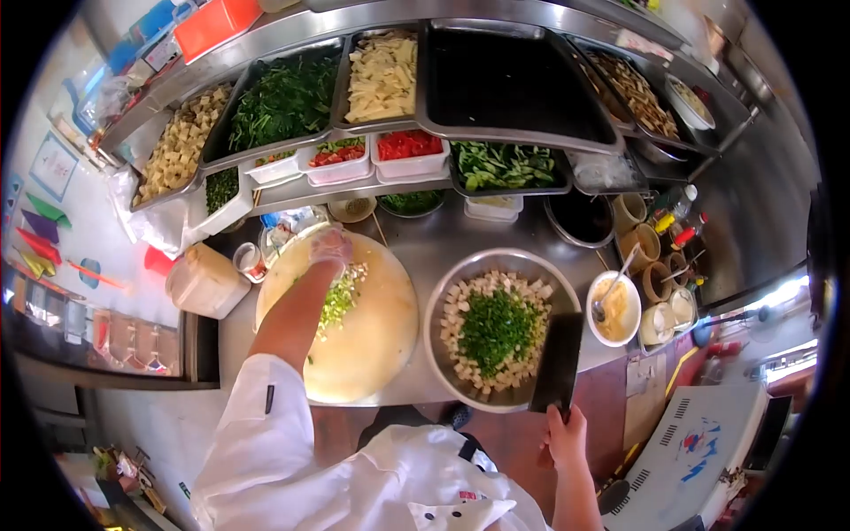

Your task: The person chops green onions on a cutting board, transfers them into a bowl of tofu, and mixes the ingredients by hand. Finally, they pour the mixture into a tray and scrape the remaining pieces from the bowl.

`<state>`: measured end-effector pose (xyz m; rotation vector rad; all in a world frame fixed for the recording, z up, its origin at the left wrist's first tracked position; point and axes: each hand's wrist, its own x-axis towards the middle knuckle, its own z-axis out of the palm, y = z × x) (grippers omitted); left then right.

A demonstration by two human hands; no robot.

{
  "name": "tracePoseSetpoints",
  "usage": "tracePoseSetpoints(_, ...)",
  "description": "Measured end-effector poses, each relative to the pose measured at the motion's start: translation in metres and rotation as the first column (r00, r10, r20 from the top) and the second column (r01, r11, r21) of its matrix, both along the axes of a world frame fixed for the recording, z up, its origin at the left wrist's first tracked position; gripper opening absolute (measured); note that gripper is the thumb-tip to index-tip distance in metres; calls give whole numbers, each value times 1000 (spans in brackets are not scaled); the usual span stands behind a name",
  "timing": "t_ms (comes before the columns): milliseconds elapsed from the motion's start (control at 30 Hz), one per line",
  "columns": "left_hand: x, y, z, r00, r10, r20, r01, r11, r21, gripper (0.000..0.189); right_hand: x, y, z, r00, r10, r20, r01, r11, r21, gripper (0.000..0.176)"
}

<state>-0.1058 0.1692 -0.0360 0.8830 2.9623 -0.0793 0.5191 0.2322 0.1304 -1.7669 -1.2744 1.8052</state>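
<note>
My left hand (329,248), in what looks like a clear plastic glove, is over the far part of a round cutting board (381,354). Beside it on the board lies a pile of chopped scallions (340,299); the fingers are too blurred to make out. My right hand (565,435) grips the handle of a cleaver (560,358), whose dark blade overlaps the right rim of a large steel bowl (431,354). Inside the bowl, chopped greens (498,329) sit on top of pale diced cubes (460,358).
Trays of diced cubes (181,142), leafy greens (288,102) and pale slices (382,75) line the rack beyond the counter. A white bowl with a spoon (614,308) stands right of the steel bowl, near bottles (680,208). A plastic tub (208,281) is left of the board.
</note>
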Motion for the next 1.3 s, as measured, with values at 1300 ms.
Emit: tracePoseSetpoints(1300, 90, -432, 17, 549, 628, 552, -834, 370, 409, 36, -161, -83, -53, 774, 624, 106, -633, 767, 103, 23)
